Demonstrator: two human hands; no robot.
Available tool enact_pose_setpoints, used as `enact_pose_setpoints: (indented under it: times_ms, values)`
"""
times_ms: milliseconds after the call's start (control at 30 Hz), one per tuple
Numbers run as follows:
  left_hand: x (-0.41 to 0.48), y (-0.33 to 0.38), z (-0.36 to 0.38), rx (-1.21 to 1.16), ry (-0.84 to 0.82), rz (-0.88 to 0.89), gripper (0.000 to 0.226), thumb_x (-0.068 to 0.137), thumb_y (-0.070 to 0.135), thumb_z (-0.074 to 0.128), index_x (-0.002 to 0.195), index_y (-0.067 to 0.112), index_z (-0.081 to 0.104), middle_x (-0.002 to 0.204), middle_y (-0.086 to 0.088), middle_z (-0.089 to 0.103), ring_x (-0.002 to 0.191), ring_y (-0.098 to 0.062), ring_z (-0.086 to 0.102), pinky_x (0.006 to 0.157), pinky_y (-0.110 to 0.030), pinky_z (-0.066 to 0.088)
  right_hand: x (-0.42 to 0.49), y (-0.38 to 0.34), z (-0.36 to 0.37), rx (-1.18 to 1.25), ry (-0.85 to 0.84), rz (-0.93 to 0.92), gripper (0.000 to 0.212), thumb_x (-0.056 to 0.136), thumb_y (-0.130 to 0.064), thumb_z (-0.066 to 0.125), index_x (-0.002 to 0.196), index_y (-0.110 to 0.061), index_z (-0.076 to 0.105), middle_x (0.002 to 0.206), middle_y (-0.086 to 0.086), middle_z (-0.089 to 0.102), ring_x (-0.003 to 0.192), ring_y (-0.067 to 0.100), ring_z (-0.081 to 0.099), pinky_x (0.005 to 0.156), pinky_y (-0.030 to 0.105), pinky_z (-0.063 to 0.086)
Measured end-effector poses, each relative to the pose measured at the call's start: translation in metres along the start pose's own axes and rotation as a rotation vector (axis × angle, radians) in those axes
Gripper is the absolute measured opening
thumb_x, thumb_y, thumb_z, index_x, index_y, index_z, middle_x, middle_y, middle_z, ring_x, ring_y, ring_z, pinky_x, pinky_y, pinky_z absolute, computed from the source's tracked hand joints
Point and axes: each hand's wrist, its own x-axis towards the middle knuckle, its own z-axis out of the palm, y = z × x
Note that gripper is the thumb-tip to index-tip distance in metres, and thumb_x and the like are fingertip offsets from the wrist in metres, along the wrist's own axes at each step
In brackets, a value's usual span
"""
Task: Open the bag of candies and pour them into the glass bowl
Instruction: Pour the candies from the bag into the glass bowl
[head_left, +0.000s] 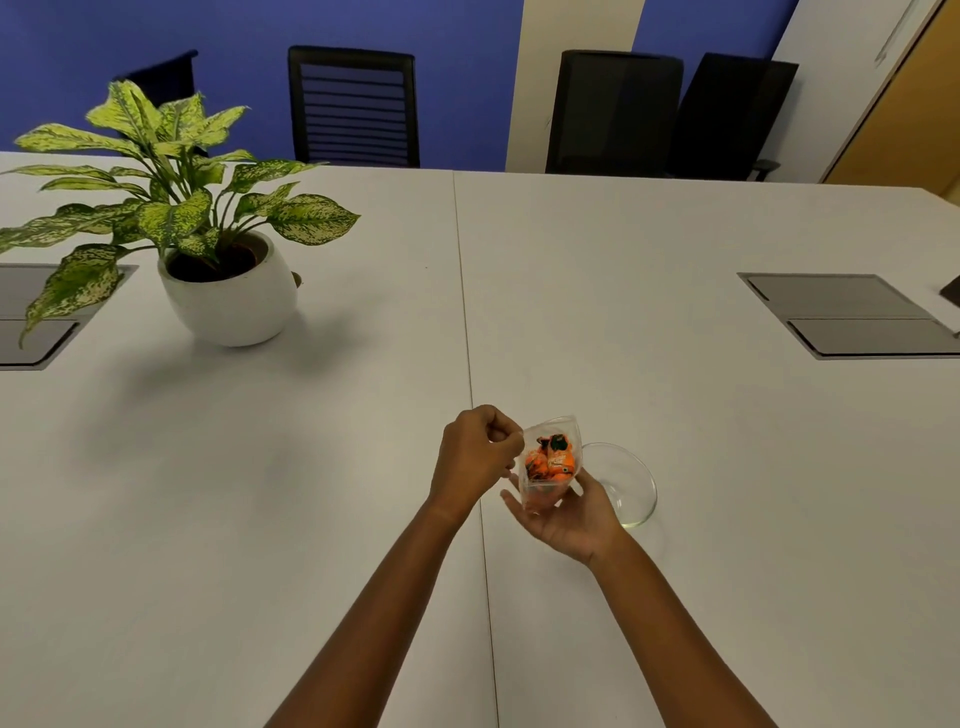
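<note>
Head view: right hand (569, 512) cradles the clear bag (550, 460) of orange candies (551, 460) from beneath, steadying it. Left hand (475, 457) is pinched on its upper edge, apparently to part the seal. Glass bowl (626, 486) stands empty on the table (727, 467), just beside, ready for pouring.

Soft, even indoor light from overhead fills the room, moderately bright, and the white bench (675, 415) takes on a dull grey-beige cast without harsh glare. The potted plant (208, 249) throws a broad, diffuse shadow toward the lower left, and the glass bowl (631, 488) shows only a faint bright highlight along its near rim. The wide-angle lens bows the bench's far edge and tilts the chairs (353, 104) and walls outward toward the corners, while the picture is a little soft overall, with fine detail in the candies (550, 460) smeared.
</note>
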Motion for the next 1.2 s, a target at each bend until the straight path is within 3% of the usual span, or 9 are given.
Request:
enact_pose_setpoints:
  times_ms: [200,333,500,567,700,767,867,1067,1200]
  values:
    - [0.01,0.001,0.02,-0.013,-0.066,-0.005,0.004,0.082,0.005,0.057,0.078,0.007,0.058,0.061,0.005,0.057,0.051,-0.008,0.055,0.044,-0.01,0.047,-0.012,-0.034,0.0,-0.077,0.148,-0.084,0.04,0.091,-0.032,0.045,0.123,-0.01,0.052,0.136,0.018,0.045,0.116,0.039,0.047,0.091,0.049,0.042]
    - [0.017,0.0,0.038,-0.022,-0.075,-0.02,0.003,0.083,0.006,0.056,0.08,0.006,0.058,0.064,0.004,0.056,0.051,-0.009,0.055,0.053,-0.02,0.049,-0.019,-0.052,-0.001,-0.118,0.246,-0.158,0.019,0.089,-0.018,0.04,0.085,-0.008,0.055,0.12,0.016,0.046,0.128,0.035,0.04,0.09,0.049,0.039]
    - [0.025,-0.002,0.06,-0.012,-0.205,-0.041,0.024,0.089,0.016,0.052,0.104,-0.001,0.059,0.097,-0.016,0.065,0.078,-0.023,0.063,0.07,-0.028,0.051,-0.029,-0.082,-0.015,-0.087,0.327,-0.242,0.018,0.089,-0.017,0.041,0.078,-0.011,0.054,0.11,0.013,0.05,0.128,0.03,0.042,0.095,0.047,0.039]
    - [0.027,-0.006,0.069,-0.005,-0.288,-0.094,0.031,0.093,0.024,0.046,0.111,0.002,0.057,0.113,-0.016,0.062,0.103,-0.027,0.058,0.087,-0.035,0.047,-0.031,-0.093,-0.021,-0.114,0.367,-0.311,0.019,0.089,-0.018,0.042,0.075,-0.012,0.052,0.109,0.01,0.05,0.121,0.028,0.047,0.095,0.047,0.039]
    - [0.025,-0.016,0.082,-0.036,-0.432,-0.227,0.038,0.097,0.035,0.028,0.104,0.006,0.053,0.106,-0.011,0.05,0.1,-0.021,0.047,0.086,-0.03,0.035,-0.037,-0.106,-0.023,-0.209,0.466,-0.463,0.019,0.086,-0.014,0.044,0.069,-0.01,0.052,0.085,0.01,0.056,0.07,0.023,0.054,0.069,0.039,0.048]
    - [0.023,-0.023,0.087,-0.042,-0.45,-0.277,0.05,0.098,0.036,0.023,0.125,0.001,0.047,0.125,-0.016,0.05,0.117,-0.024,0.045,0.098,-0.033,0.035,-0.035,-0.107,-0.024,-0.296,0.541,-0.564,0.016,0.082,-0.008,0.045,0.072,-0.007,0.057,0.082,0.012,0.059,0.072,0.027,0.057,0.064,0.036,0.049]
    - [0.019,-0.027,0.093,-0.06,-0.455,-0.303,0.052,0.098,0.037,0.019,0.133,0.005,0.039,0.142,-0.016,0.042,0.131,-0.027,0.038,0.102,-0.03,0.033,-0.027,-0.105,-0.025,-0.564,0.696,-0.773,0.02,0.084,-0.01,0.044,0.08,-0.015,0.062,0.095,0.011,0.06,0.09,0.029,0.056,0.077,0.039,0.046]
    - [0.021,-0.031,0.096,-0.079,-0.459,-0.338,0.054,0.097,0.04,0.017,0.132,0.009,0.043,0.142,-0.014,0.043,0.13,-0.024,0.039,0.095,-0.025,0.032,-0.02,-0.081,-0.022,-1.077,0.676,-1.005,0.026,0.09,-0.012,0.04,0.09,-0.007,0.066,0.093,0.007,0.066,0.087,0.019,0.056,0.076,0.025,0.038]
    - [0.022,-0.032,0.096,-0.102,-0.451,-0.338,0.053,0.098,0.039,0.017,0.129,0.008,0.047,0.139,-0.015,0.047,0.111,-0.015,0.044,0.088,-0.024,0.033,-0.02,-0.069,-0.018,-1.244,0.6,-1.122,0.024,0.092,-0.01,0.043,0.091,-0.004,0.067,0.096,0.013,0.067,0.086,0.02,0.056,0.076,0.026,0.041]
